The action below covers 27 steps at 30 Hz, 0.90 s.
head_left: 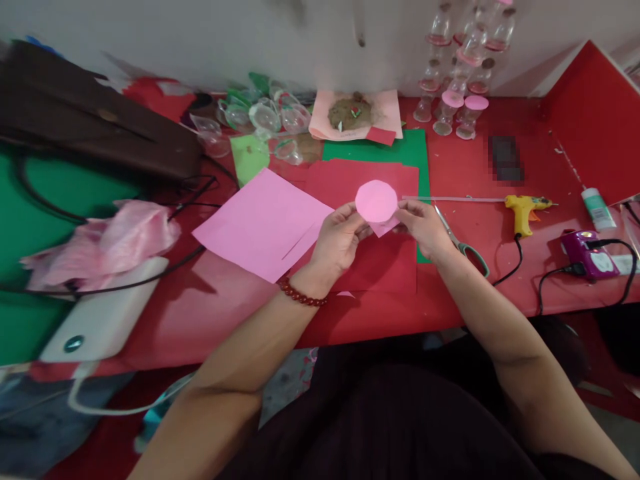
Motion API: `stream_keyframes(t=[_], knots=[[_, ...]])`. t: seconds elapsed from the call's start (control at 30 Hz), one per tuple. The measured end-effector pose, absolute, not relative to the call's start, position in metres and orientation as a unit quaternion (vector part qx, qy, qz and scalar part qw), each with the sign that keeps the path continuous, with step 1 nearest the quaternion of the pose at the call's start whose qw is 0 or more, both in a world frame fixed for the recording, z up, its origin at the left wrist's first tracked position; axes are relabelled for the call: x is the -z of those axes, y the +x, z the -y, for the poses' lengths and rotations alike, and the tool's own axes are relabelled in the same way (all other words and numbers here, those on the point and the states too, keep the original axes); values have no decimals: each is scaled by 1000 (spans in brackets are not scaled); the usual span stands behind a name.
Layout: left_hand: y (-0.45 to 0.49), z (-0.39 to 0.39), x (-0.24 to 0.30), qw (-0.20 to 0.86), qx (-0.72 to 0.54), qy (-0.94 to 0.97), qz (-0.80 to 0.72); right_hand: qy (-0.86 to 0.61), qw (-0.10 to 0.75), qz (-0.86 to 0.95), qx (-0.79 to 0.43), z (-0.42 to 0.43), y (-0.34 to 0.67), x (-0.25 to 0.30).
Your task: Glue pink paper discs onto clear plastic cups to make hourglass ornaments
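Observation:
Between my two hands I hold a pink paper circle point(377, 201), with a pointed corner of pink paper point(383, 227) showing below it. My left hand point(341, 239) pinches its lower left edge, and a beaded bracelet circles that wrist. Fingers of my right hand point(423, 225) close on the right edge. Beneath them lie red paper sheets point(380, 267). A large pink sheet point(265, 223) with a slit in it lies left of my left hand. Green-handled scissors point(470, 252) rest just right of my right hand, their blades partly behind it.
A yellow glue gun point(520, 210), a glue bottle point(599, 209) and a purple power adapter point(590, 255) with cords are at right. Stacked clear plastic hourglass shapes point(453, 110) stand at the back. Loose clear cups point(265, 117), a brown bag point(95, 120) and a white device point(107, 317) are left.

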<state>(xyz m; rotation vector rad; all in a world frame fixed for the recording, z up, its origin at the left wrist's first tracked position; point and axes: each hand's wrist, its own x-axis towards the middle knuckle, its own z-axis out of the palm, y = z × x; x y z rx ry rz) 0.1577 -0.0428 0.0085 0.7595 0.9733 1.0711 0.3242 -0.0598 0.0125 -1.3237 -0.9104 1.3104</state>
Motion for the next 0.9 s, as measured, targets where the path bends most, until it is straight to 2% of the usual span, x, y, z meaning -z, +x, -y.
stream_keyframes(t=[0.23,0.43,0.9], knots=[[161,45,-4,669,-518,332,-418,-537,512,360,-566,61,318,-11],[159,41,-8,698,-469,330,-429,-548,504,417,-522,60,321,-8],[185,38,-11,718,-507,262,-397,-527,583,396,-475,56,332,-14]])
